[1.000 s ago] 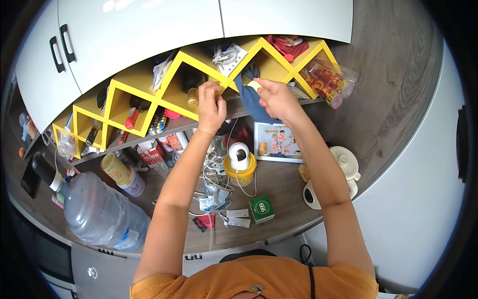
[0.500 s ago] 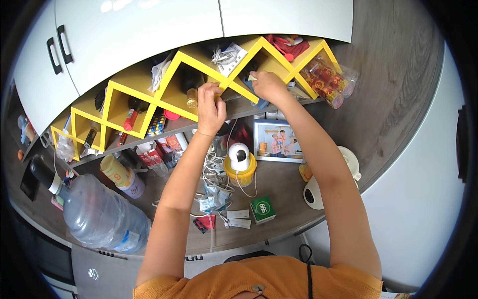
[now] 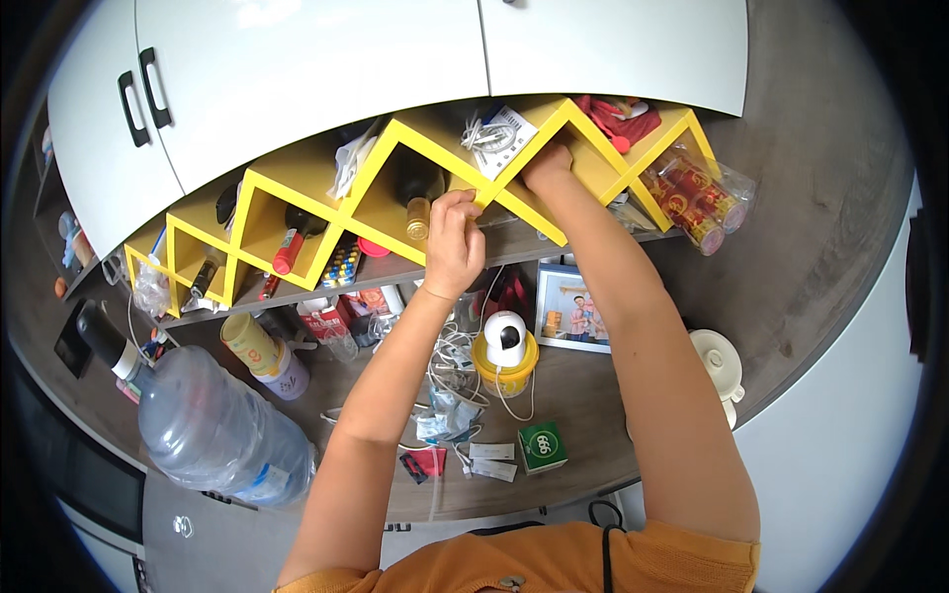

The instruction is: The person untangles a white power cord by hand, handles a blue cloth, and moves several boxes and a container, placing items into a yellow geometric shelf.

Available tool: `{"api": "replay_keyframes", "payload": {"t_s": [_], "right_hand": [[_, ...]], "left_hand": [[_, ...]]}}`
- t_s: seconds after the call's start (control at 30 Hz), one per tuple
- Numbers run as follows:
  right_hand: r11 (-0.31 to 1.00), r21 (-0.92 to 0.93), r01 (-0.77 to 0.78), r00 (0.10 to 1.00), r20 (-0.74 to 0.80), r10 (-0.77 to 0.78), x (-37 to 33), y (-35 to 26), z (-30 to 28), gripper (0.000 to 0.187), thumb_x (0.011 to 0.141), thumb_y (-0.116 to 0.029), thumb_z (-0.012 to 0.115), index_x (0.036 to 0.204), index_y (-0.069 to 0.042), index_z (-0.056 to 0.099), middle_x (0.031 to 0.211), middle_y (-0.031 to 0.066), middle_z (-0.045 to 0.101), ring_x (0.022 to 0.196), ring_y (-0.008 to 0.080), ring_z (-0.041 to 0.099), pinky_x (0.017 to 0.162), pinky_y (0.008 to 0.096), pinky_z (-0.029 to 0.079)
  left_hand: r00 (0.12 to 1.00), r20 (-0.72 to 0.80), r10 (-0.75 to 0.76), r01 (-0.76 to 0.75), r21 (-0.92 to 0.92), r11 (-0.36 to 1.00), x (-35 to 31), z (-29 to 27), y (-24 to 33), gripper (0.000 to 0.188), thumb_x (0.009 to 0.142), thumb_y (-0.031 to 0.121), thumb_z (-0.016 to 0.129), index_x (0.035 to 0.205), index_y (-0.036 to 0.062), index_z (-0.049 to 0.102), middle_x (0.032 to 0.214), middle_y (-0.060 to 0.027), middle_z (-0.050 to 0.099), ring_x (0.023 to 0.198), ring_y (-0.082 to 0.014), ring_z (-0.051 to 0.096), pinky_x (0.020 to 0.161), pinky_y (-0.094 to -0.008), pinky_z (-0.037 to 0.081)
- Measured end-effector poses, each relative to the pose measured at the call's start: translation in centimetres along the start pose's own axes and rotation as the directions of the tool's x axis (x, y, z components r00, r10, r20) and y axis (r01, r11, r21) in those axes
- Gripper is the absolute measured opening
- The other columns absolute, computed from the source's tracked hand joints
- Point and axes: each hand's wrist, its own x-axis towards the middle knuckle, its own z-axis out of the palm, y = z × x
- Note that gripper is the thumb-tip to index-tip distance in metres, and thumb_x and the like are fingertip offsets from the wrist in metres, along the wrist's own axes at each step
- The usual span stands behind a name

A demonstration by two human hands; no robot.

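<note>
A yellow zigzag wine rack [image 3: 331,208] stands on the upper shelf under white cabinets. My left hand [image 3: 457,242] is curled at its middle, fingers closed around the edge of a yellow panel. Beside that hand, a dark bottle with a gold neck [image 3: 418,217] lies in a diamond compartment. My right hand [image 3: 550,166] reaches deep into the compartment to the right; its fingers are hidden inside. Just above, a white cable bundle [image 3: 488,135] and a printed white card [image 3: 509,148] rest in an upper notch.
Clear packs of red cans [image 3: 697,198] sit at the rack's right end. Below are a framed photo [image 3: 573,308], a white camera on a yellow tub [image 3: 506,371], a green box [image 3: 543,448] and tangled cables. A large water jug [image 3: 222,425] stands at left.
My right hand has gone deeper into the compartment, and the blue and pale items near it no longer show. My left hand stays at the rack. The whole view has shifted slightly.
</note>
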Motion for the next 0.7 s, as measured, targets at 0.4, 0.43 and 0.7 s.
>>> {"api": "replay_keyframes", "payload": {"t_s": [0.4, 0.43, 0.7], "right_hand": [[0.875, -0.467, 0.124, 0.982, -0.071, -0.176, -7.8, 1.9, -5.0, 0.016, 0.082, -0.011, 0.056, 0.089, -0.013, 0.070, 0.096, 0.0051, 0.068, 0.083, 0.0199, 0.068, 0.064, 0.0310, 0.054], [0.867, -0.484, 0.116, 0.981, -0.080, -0.175, -8.9, 2.3, -5.4, 0.015, 0.082, -0.011, 0.056, 0.087, -0.012, 0.070, 0.096, 0.0054, 0.068, 0.083, 0.0197, 0.068, 0.063, 0.0309, 0.054], [0.925, -0.372, 0.074, 0.975, -0.168, -0.145, -16.3, 4.4, -9.7, 0.021, 0.084, -0.011, 0.052, 0.102, -0.003, 0.058, 0.073, 0.0127, 0.067, 0.071, 0.0278, 0.068, 0.061, 0.0372, 0.054]], "left_hand": [[0.999, 0.009, 0.053, -0.054, 0.046, 0.998, 0.2, -0.1, -0.6, 0.026, 0.070, -0.009, 0.048, 0.094, 0.0004, 0.049, 0.103, -0.0201, 0.049, 0.093, -0.0363, 0.053, 0.080, -0.0389, 0.045], [0.999, 0.011, 0.047, -0.048, 0.041, 0.998, 0.0, 0.0, -0.5, 0.026, 0.070, -0.009, 0.048, 0.094, 0.0004, 0.049, 0.103, -0.0200, 0.049, 0.093, -0.0363, 0.053, 0.080, -0.0389, 0.045], [1.000, 0.024, -0.008, 0.008, -0.018, 1.000, -0.2, -0.7, -0.4, 0.026, 0.069, -0.007, 0.049, 0.094, 0.0005, 0.049, 0.104, -0.0199, 0.050, 0.097, -0.0362, 0.051, 0.085, -0.0393, 0.043]]}}
